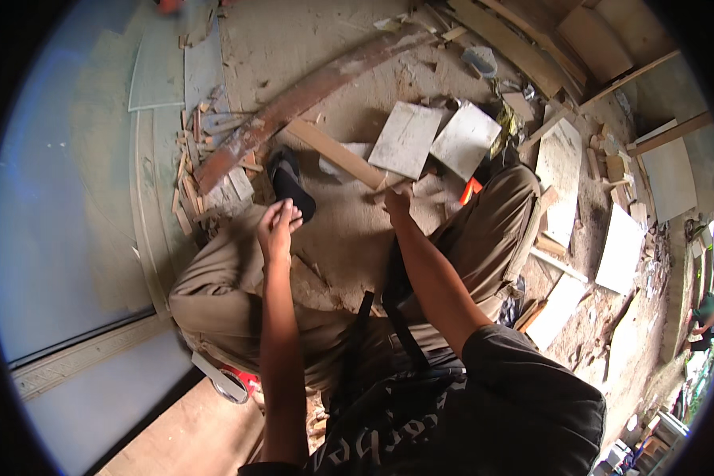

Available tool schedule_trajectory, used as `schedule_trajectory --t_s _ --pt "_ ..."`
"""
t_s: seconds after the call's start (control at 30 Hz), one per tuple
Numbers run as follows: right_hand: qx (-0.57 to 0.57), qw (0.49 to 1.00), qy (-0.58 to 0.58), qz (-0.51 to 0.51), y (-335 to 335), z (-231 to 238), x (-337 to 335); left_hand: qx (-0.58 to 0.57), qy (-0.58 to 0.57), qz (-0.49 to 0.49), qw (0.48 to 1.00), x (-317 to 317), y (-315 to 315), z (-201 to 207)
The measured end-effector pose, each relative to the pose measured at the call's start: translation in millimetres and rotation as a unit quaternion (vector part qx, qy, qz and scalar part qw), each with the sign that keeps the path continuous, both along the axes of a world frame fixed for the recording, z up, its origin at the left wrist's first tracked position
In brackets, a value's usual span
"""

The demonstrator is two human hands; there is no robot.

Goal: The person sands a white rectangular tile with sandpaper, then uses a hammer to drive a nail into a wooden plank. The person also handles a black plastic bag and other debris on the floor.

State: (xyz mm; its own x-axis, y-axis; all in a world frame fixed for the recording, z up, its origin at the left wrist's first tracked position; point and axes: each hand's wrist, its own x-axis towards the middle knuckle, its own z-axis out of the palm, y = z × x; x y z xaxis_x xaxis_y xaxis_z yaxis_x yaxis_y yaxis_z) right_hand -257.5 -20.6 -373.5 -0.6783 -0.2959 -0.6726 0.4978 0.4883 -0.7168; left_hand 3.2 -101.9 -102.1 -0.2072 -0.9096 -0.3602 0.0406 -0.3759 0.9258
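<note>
A flat length of light wood [333, 149] slants over the dirt floor in front of me. Its near end meets my right hand [398, 202], whose fingers close round it. My left hand [278, 224] is by my left knee, close to my dark-shod left foot [292, 186]. Its fingers are loosely bent and somewhat apart, and I see nothing in them. Just beyond the strip lie two pale square boards [407, 139] [466, 140]. An orange object [471, 190] shows beside my right leg, partly covered by it.
A long reddish-brown beam [293, 103] crosses the floor ahead. Wood scraps [190, 186] are heaped to the left, beside a pale panel [71, 198]. White boards [559, 182] and planks litter the right. Behind my left leg lies a roundish object with a pale rim [230, 386]. Another person [704, 321] is far right.
</note>
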Motion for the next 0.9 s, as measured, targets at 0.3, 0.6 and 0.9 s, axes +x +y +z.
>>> schedule_trajectory --t_s 0.3,0.6,0.9 --pt "0.171 0.941 0.250 0.151 14.8 -25.2 -2.9 0.034 -0.050 0.040 0.997 -6.7 34.7 -14.8" --pt "0.027 0.992 -0.069 0.106 -3.6 35.4 -3.5 0.046 -0.057 -0.016 0.997 -47.2 34.8 10.7" --pt "0.268 0.928 0.198 0.169 -7.5 60.2 -0.6 0.125 -0.054 -0.049 0.989 -85.5 41.6 -37.7"
